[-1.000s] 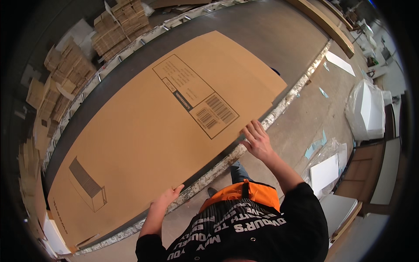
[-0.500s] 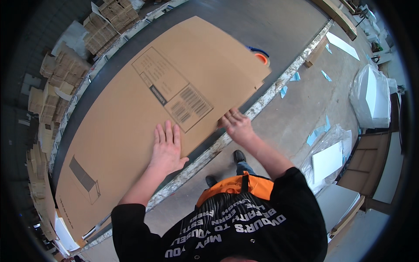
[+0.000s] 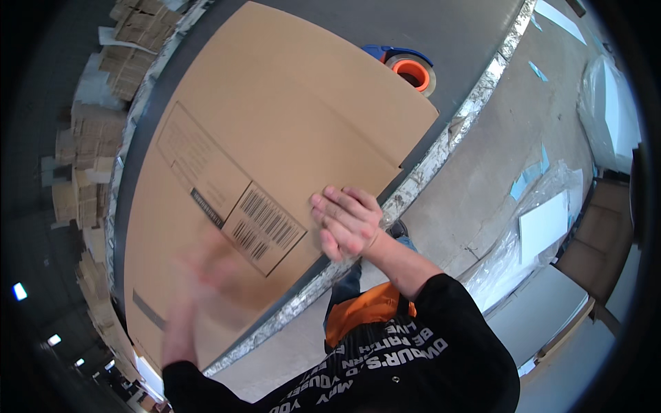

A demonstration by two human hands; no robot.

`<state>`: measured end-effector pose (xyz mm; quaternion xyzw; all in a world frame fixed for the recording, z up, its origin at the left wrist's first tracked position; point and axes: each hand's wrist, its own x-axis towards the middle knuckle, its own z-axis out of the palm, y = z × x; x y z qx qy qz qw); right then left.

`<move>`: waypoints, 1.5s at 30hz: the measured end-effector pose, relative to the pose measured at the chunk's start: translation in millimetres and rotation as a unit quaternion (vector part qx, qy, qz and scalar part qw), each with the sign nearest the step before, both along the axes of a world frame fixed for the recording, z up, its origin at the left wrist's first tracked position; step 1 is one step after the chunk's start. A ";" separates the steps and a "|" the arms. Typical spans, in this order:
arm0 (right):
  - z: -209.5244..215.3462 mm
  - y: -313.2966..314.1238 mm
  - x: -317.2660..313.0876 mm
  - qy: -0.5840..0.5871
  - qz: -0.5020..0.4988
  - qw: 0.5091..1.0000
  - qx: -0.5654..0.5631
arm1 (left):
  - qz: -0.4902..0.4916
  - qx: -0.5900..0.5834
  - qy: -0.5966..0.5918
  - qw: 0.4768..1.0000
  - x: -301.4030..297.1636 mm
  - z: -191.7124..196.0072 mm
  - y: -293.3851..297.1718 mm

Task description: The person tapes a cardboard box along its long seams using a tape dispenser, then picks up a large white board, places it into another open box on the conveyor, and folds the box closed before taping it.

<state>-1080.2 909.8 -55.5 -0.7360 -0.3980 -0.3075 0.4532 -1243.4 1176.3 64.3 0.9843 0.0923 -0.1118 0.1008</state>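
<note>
A large flat brown cardboard carton lies on the dark worktable, printed with a label panel and barcodes. My right hand is over its near edge, right of the barcodes. Its fingers reach out loosely bent across the board, and nothing shows in them. Over the carton's left part is my left hand, smeared by motion; its fingers cannot be made out. Just beyond the carton's far right edge sits a blue tape dispenser with an orange core, partly hidden behind the cardboard.
The worktable's metal edge is scuffed and runs diagonally. Stacks of folded cardboard stand beyond its left side. On the floor at right are plastic-wrapped white panels, a wrapped white bundle and blue scraps.
My right hand has come from the carton's edge onto its top. My left hand has lifted from its flat rest and swung left. The view has shifted, showing more of the tape dispenser.
</note>
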 end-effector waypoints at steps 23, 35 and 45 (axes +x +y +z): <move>1.1 -25.5 18.0 0.066 0.042 0.996 0.046 | -0.088 0.021 -0.030 0.995 53.8 -56.6 -137.5; -30.5 -73.6 323.0 0.358 -0.094 0.823 -0.430 | -0.072 0.031 -0.002 0.997 61.6 -50.7 -140.3; 74.3 -248.8 171.2 0.588 0.014 0.789 0.175 | -0.067 0.029 -0.045 0.996 79.6 -45.5 -146.8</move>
